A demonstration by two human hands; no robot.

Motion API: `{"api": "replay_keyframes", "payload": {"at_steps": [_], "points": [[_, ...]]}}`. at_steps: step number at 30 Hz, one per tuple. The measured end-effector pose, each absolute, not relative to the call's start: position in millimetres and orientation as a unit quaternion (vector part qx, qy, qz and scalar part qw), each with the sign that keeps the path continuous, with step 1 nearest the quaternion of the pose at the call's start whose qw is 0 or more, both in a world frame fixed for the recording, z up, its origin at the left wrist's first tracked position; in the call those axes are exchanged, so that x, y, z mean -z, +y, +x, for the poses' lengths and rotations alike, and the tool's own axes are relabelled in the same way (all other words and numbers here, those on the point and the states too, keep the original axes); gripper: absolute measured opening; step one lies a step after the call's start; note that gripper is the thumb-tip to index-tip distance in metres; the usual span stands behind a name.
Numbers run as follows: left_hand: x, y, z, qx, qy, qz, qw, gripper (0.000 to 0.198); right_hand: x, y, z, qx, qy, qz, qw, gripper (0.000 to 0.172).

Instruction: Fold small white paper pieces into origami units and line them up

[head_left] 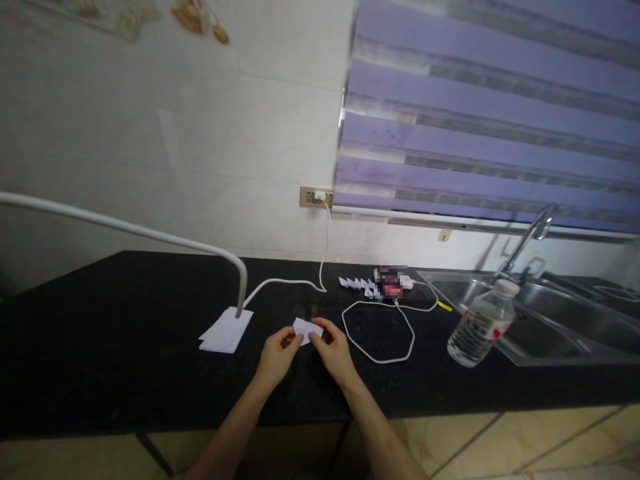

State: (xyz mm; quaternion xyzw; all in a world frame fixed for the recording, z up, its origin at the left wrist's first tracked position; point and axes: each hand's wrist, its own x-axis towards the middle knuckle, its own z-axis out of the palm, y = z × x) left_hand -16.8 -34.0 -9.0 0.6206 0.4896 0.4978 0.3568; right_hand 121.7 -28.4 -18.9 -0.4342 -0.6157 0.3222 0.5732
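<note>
- Lower ctr of frame: white paper piece (306,328), pinched btwn thumb & fingers of my L hand (278,353) and R hand (333,347), one at each side.
- Risk (my judgement): uneven thumb pressure could skew or crease the paper; a slack pinch could drop it on the black countertop (125,387).
- Left of ctr: paper stack (225,333), edges uneven; a L-hand bump could scatter it. White tube (190,243) bends down there, in the way of a straight lift; contact w/ stack: can't tell.
- Right of ctr: cable loop (380,362) near my R hand; could snag fingers. Folded pieces (356,285) lie behind, next to a pixelated object (393,280), ID unclear.
- Right of frame: water bottle (483,323) beside sink (543,360); a knock could topple it.
</note>
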Motion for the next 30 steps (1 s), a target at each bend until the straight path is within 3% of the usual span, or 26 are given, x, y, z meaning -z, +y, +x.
{"api": "replay_keyframes", "payload": {"at_steps": [6,30], "points": [[9,-32,-16,-0.5,0.496,0.606,0.369,0.022,13,-35,121,-0.151,-0.7,-0.429,0.55,0.03],[4,-33,-16,-0.533,0.51,0.533,0.414,0.021,8,-42,119,-0.037,-0.754,-0.419,0.504,0.035]]}}
